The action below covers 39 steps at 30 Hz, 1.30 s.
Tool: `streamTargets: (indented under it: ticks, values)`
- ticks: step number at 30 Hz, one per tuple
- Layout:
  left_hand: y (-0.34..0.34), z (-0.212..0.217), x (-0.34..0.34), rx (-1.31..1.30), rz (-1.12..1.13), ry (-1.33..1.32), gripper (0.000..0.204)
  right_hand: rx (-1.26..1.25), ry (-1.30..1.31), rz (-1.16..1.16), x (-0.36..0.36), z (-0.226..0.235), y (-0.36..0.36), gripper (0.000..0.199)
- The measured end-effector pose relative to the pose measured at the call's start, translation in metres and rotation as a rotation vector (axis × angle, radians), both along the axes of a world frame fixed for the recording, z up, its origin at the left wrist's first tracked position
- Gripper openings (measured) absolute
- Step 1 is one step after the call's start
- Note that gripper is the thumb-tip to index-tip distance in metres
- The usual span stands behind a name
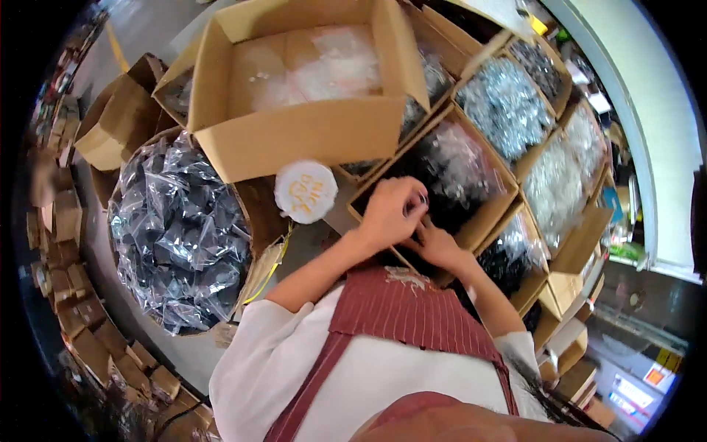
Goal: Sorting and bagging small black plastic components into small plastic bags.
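Close together over the near corner of a cardboard box [491,166], my two hands meet in front of the apron. My left hand [394,212] is curled, with a small dark bit showing at its fingertips that I cannot make out. Just below it, my right hand [437,244] has its fingers drawn together toward the left one. What lies between them is mostly hidden. The box holds black pieces [423,173] and a heap of clear plastic bags [460,158].
A larger open carton [302,136] with clear bags stands far left of my hands, a round white lid-like thing [305,191] at its near side. Bagged dark items [180,239] fill a container at left. Boxes of silvery packets [504,103] and clear bags [563,180] stand right.
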<state>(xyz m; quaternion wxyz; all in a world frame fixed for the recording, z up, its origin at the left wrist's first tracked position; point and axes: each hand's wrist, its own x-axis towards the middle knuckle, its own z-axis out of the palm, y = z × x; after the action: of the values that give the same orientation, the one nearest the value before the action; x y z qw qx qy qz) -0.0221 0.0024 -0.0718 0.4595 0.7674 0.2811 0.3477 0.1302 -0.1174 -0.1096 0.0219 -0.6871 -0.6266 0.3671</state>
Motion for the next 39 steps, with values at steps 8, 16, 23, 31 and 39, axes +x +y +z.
streamTargets:
  ticks: [8, 16, 23, 31, 39]
  values:
    - [0.004, 0.001, -0.001, -0.126, 0.047, -0.088, 0.024, 0.115, -0.181, -0.209, -0.009, 0.072, 0.026, 0.046]
    - [0.007, 0.006, 0.005, -0.269, 0.019, -0.08, 0.023, -0.23, 1.01, -0.853, 0.036, 0.077, 0.013, 0.045]
    - [0.008, 0.01, 0.004, -0.287, -0.017, -0.098, 0.022, -0.076, 1.71, -1.041, 0.022, 0.08, -0.002, 0.064]
    - [0.006, 0.004, 0.005, -0.225, -0.038, -0.085, 0.022, 0.054, 1.711, -0.878, 0.011, 0.095, -0.02, 0.046]
    - [0.003, 0.008, 0.004, -0.271, -0.041, -0.059, 0.021, 0.076, 1.697, -0.846, 0.013, 0.093, -0.023, 0.047]
